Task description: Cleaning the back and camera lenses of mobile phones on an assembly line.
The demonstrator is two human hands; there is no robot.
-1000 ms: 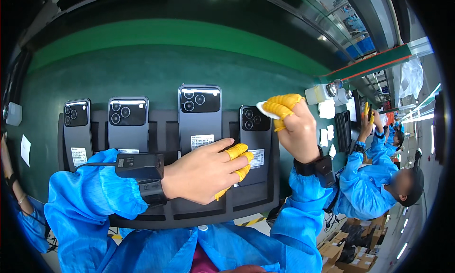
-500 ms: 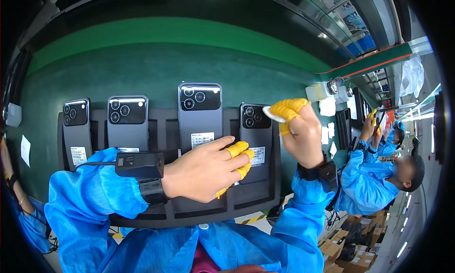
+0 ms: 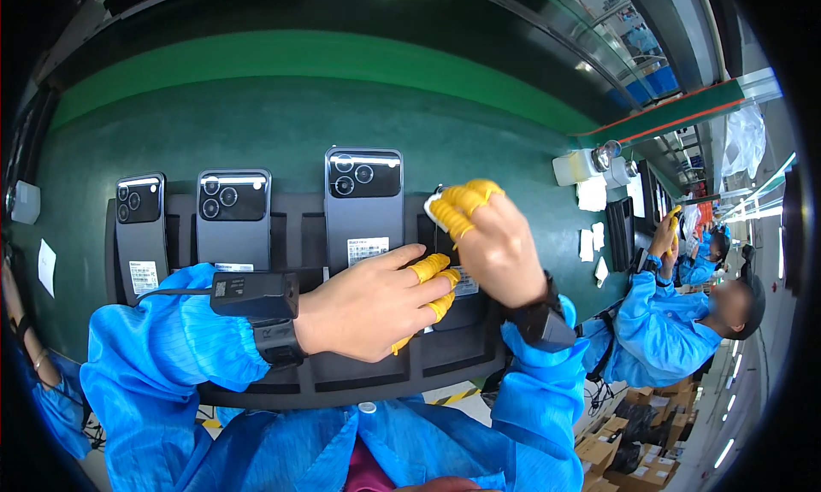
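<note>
Dark green matte surface (image 3: 282, 120) fills most of the view, curved by the lens. On it, near the person, sits a long black slotted tray (image 3: 299, 223) running left to right.

Four phones stand back-up in the tray, camera ends far. Far left: dark phone with a triple camera block (image 3: 140, 227). Next right: grey phone with a wide black camera bar (image 3: 233, 214). Centre: taller grey phone with a black camera panel and white label (image 3: 363, 206), sitting a bit farther than the others. Fourth, rightmost dark phone (image 3: 466, 291) is mostly hidden by both hands; only small bits show.

Blue smock sleeves on both arms. Left wrist carries a black boxy wrist unit with a cable (image 3: 255, 295) on a strap. Right wrist has a black strap too.

Left hand (image 3: 368, 308): palm down, yellow finger cots on the fingertips, fingers resting flat on the near part of the rightmost phone, steadying it, not wrapped around it.

Right hand (image 3: 492, 244): fingers curled, yellow cots, grip pinched shut on a small white wipe (image 3: 435, 203) pressed at the far end of that same phone, by its camera area.

Right edge: another person in a blue smock (image 3: 663, 334) at the same line, hands raised, well apart. White bottle and paper scraps (image 3: 590, 193) lie on the surface beyond the tray.
</note>
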